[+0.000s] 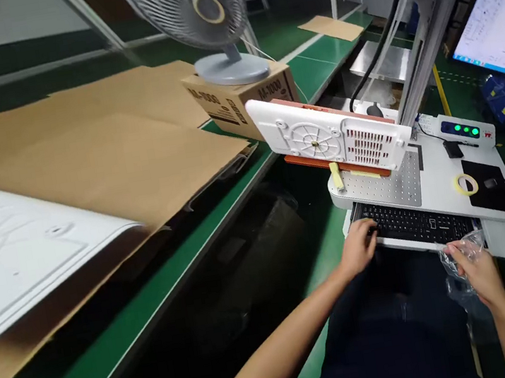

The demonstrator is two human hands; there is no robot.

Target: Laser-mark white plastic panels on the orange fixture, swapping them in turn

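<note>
My left hand (360, 246) rests at the left end of a black keyboard (413, 221), fingers bent loosely over its edge keys and nothing visible in them. Near the keyboard's right end, my right hand (479, 271) pinches a crumpled clear plastic bag (455, 288), which hangs down below the fingers. The keyboard lies on a pulled-out tray under the white workstation. Above it, a white plastic panel (314, 137) with a round ribbed area and slotted vents stands tilted in an orange-brown holder (306, 162) on a perforated metal plate (391, 189).
A fan (207, 7) stands on a cardboard box (238, 98) at the back. Cardboard sheets (118, 127) and another white panel (18, 252) lie on the green bench to the left. Yellow tape (465, 184), a mouse (490, 183) and a monitor (497, 9) are at the right.
</note>
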